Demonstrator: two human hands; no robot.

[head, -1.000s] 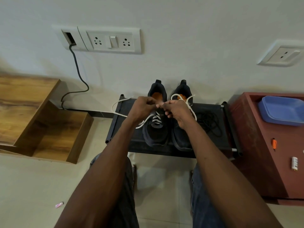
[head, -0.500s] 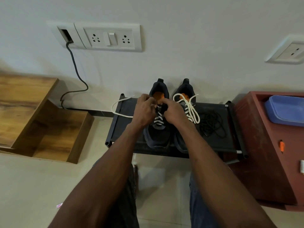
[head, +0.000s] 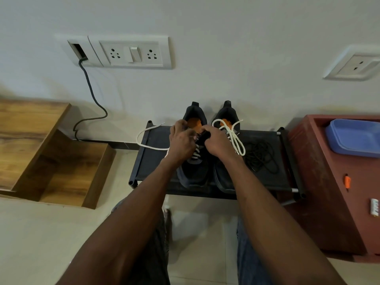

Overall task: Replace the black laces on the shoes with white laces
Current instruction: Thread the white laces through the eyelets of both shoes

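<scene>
Two black shoes with orange insoles stand side by side on a low black rack (head: 267,182). The right shoe (head: 223,177) carries a white lace (head: 234,136) tied in a bow. The left shoe (head: 193,173) is partly laced in white; a loose white lace end (head: 144,140) trails left over the rack. My left hand (head: 182,140) and my right hand (head: 218,140) meet over the left shoe's upper eyelets. My right hand grips the shoe's black tongue. My left hand's fingers curl at the lace there; its grip is hidden. A heap of black laces (head: 261,155) lies right of the shoes.
A red cabinet (head: 329,182) with a blue tray (head: 353,136) stands at the right. A wooden stepped shelf (head: 51,153) is at the left. A black cable (head: 90,95) hangs from the wall socket. My knees sit below the rack.
Both hands have dropped from holding the lace up above the left shoe to its upper eyelets and tongue. The view has shifted slightly, so the bow on the right shoe now shows fully.
</scene>
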